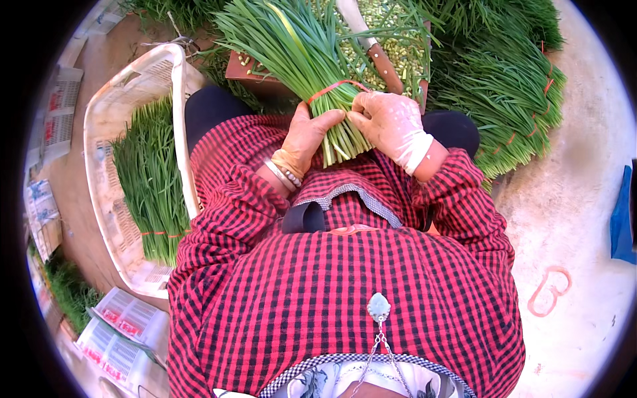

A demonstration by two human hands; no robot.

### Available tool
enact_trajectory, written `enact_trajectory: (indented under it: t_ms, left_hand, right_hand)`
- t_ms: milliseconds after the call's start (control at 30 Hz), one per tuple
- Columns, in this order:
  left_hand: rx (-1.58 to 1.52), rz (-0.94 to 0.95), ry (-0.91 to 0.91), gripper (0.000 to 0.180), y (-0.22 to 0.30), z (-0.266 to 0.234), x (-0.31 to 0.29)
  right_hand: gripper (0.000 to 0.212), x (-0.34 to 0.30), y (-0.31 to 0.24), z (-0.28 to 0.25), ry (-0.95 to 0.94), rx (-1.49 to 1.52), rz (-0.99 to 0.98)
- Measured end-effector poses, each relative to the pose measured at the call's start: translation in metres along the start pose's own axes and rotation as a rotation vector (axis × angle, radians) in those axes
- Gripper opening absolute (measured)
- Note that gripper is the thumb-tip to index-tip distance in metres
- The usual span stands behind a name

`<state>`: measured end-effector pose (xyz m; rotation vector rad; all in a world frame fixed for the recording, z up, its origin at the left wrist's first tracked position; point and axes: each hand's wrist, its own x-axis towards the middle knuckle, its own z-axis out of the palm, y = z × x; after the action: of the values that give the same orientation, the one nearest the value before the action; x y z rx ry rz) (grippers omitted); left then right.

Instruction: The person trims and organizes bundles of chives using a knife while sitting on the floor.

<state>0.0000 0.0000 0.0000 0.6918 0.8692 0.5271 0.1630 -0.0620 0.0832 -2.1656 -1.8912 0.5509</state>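
Note:
A thick bunch of garlic chives [292, 56] lies over my lap, leaves pointing up and left, pale cut stems toward me. A red band [330, 89] circles it near the stem end. My left hand [303, 140] grips the stems from the left below the band, thumb across the front. Wearing a thin whitish glove, my right hand [393, 124] is closed at the right side of the stems beside the band, thumb and fingertips pressed there. Some fingers of both hands are hidden behind the bunch. Just beyond, a knife [385, 66] with a wooden handle rests on chopped stem ends.
A reddish-brown box or board [255, 76] holds the trimmings [408, 40]. Banded chive bunches [504, 99] are heaped at the right. On my left stands a white plastic crate [99, 192] with more bunches [151, 179]. White crates [123, 338] lie at lower left.

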Motion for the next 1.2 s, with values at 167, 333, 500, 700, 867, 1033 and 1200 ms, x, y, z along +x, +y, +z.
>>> enact_trajectory:
  t_ms: [167, 333, 500, 700, 867, 1033, 1200]
  left_hand:
    - [-0.070, -0.009, -0.008, 0.044, -0.007, 0.009, -0.006]
    - [-0.041, 0.019, -0.004, 0.040, -0.008, 0.006, -0.002]
    - [-0.151, -0.026, -0.040, 0.038, 0.007, 0.004, -0.006]
    - [-0.295, -0.038, -0.151, 0.036, 0.031, -0.007, -0.013]
    - [-0.386, -0.026, -0.124, 0.040, 0.056, -0.025, -0.021]
    - [-0.360, 0.129, -0.103, 0.050, 0.062, -0.017, -0.024]
    - [-0.101, 0.239, -0.025, 0.059, 0.076, 0.010, -0.048]
  right_hand:
    - [0.024, -0.011, 0.002, -0.003, -0.007, -0.047, 0.002]
    - [0.019, -0.004, 0.016, 0.014, 0.166, -0.018, -0.001]
    - [0.018, -0.009, 0.009, -0.008, -0.156, 0.423, 0.042]
    - [0.014, -0.065, 0.017, -0.076, -0.685, 0.725, -0.191]
    - [0.023, -0.145, 0.069, -0.166, -0.536, 0.671, -0.179]
    - [0.021, -0.198, 0.136, -0.174, -0.145, 0.324, 0.586]
    - [0.062, -0.111, 0.102, -0.127, 0.181, 0.313, 0.221]
